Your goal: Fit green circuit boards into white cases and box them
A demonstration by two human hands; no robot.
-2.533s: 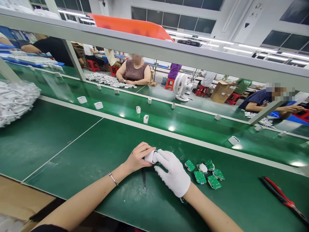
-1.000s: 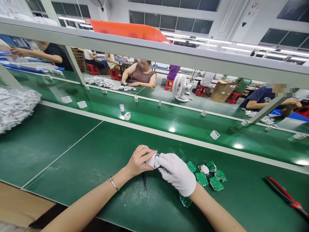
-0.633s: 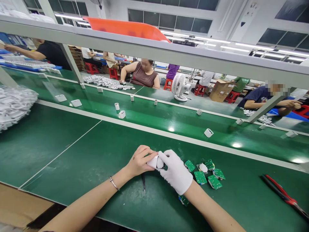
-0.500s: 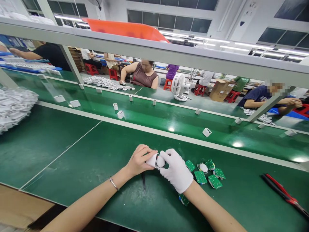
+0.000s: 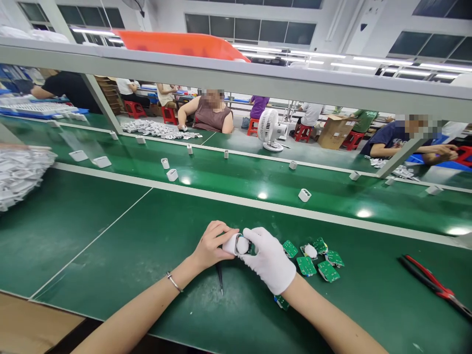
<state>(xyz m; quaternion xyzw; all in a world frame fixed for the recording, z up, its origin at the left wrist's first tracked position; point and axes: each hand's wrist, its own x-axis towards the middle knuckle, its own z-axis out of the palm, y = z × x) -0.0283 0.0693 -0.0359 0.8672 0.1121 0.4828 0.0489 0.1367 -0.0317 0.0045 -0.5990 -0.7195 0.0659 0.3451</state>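
My bare left hand (image 5: pixel 211 247) is closed round a small white plastic housing (image 5: pixel 230 244), its open end turned to the right. In my right hand (image 5: pixel 270 259), which wears a white glove, a green circuit board (image 5: pixel 252 248) with a round white part (image 5: pixel 242 245) is pinched at the mouth of the housing. How deep the board sits inside cannot be made out. Below the hands lie dark tweezers (image 5: pixel 220 280) on the green bench. Several loose circuit boards (image 5: pixel 306 266) lie right of the glove, and another board (image 5: pixel 281 302) is partly hidden under my right wrist.
Red-and-black pliers (image 5: pixel 435 280) lie at the right. Beyond a pale strip (image 5: pixel 206 197), white housings (image 5: pixel 304 195) stand spaced along a green belt. A heap of white parts (image 5: pixel 24 172) is at the left. A shelf beam (image 5: pixel 228 73) crosses above; co-workers sit beyond it.
The board has turned slightly at the housing's mouth, so more of its green side shows. On the belt the white housings have shifted left in view; the head view has also moved a little.
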